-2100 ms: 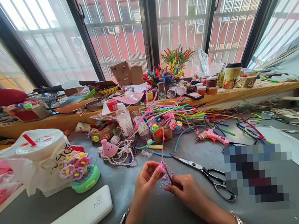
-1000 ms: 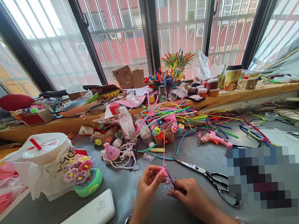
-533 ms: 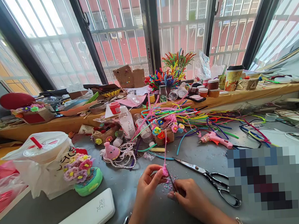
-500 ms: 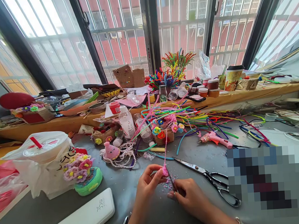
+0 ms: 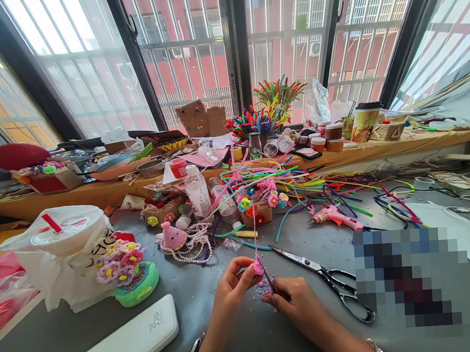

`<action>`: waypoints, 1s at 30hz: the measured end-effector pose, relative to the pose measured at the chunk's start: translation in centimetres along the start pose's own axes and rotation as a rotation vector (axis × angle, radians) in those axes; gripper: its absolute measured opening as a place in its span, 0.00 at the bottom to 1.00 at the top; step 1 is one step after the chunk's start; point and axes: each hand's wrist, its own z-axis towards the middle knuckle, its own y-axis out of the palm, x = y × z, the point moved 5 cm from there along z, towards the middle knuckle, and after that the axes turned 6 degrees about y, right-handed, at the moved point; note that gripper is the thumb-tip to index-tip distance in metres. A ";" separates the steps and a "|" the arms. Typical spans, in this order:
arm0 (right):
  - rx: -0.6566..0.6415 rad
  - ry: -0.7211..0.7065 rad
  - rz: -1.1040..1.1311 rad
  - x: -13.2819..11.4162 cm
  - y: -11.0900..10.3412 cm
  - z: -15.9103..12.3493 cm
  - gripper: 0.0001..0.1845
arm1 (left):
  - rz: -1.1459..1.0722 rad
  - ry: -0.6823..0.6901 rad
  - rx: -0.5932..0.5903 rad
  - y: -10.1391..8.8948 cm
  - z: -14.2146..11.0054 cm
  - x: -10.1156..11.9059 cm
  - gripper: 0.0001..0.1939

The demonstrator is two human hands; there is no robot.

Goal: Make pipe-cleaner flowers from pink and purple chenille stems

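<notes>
Head view shows the pink piece [image 5: 257,267] fuzzy, perhaps petal-shaped.

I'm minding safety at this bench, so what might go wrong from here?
The small scissors in the right hand have their blades right by the left hand, which pinches the pink fuzzy piece; a slip might nick a fingertip.

The large scissors lie just beyond the right hand, points toward the work, so a forward reach could meet them.
</notes>
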 end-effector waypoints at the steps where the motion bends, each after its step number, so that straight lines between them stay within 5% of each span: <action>1: 0.008 -0.003 -0.003 0.0 0.0 0.0 0.19 | 0.005 0.012 -0.001 0.0 0.0 -0.1 0.11; 21: 0.021 0.012 0.003 0.0 0.1 0.0 0.21 | 0.028 0.029 0.020 0.0 -0.1 0.4 0.11; 30: -0.075 0.012 0.004 -0.4 0.3 -0.2 0.19 | 0.069 0.032 0.018 0.1 -0.1 0.8 0.11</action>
